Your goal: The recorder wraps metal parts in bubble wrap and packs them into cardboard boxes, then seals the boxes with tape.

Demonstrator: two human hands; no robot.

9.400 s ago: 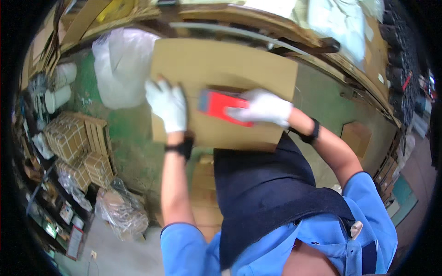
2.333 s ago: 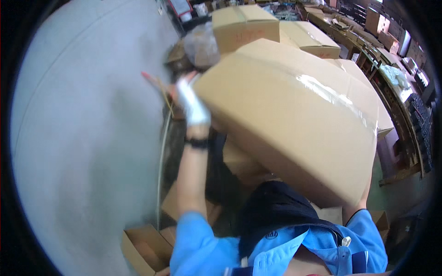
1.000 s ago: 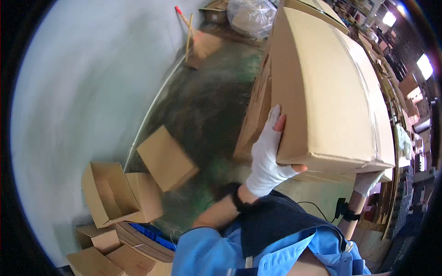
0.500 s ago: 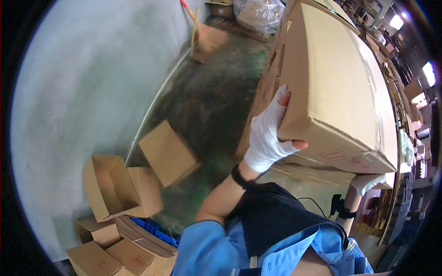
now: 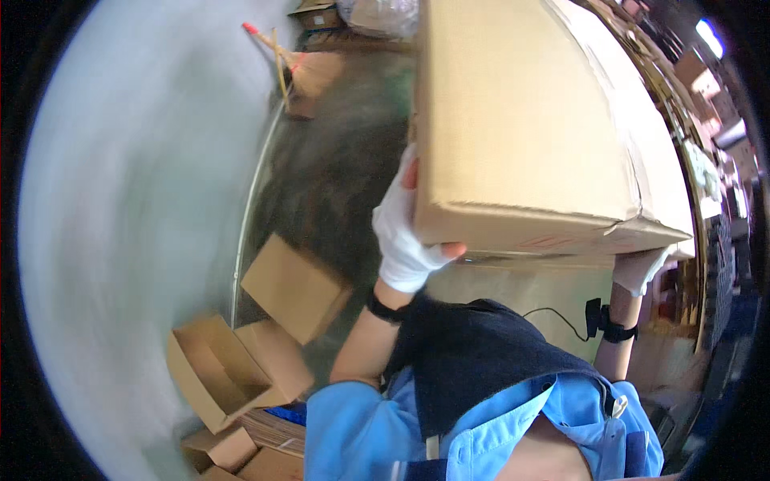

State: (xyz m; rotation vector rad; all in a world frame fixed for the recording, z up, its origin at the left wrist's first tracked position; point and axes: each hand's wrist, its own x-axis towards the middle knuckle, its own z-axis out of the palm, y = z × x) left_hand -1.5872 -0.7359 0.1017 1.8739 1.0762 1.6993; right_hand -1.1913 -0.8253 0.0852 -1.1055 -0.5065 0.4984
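A large taped cardboard carton point(image 5: 529, 120) fills the upper right, close in front of my body. My left hand point(image 5: 403, 228), in a white glove with bare fingertips, is closed on its left near corner. The thumb lies along the carton's side, and part of the fingers is hidden. My right hand point(image 5: 639, 271), gloved the same way, supports the right near underside, with its fingers mostly hidden by the carton. Dark bands circle both my wrists.
At the lower left lie an open carton point(image 5: 188, 365), a closed carton point(image 5: 295, 287) and stacked flat cardboard point(image 5: 277, 429). A broom point(image 5: 269, 44) with a red-tipped handle leans by the pale wall point(image 5: 136, 200). Plastic-wrapped goods point(image 5: 385, 18) stand at the back.
The carton has shifted left in view and looks larger, with both my hands keeping their hold. My view has turned, and the broom appears farther left.
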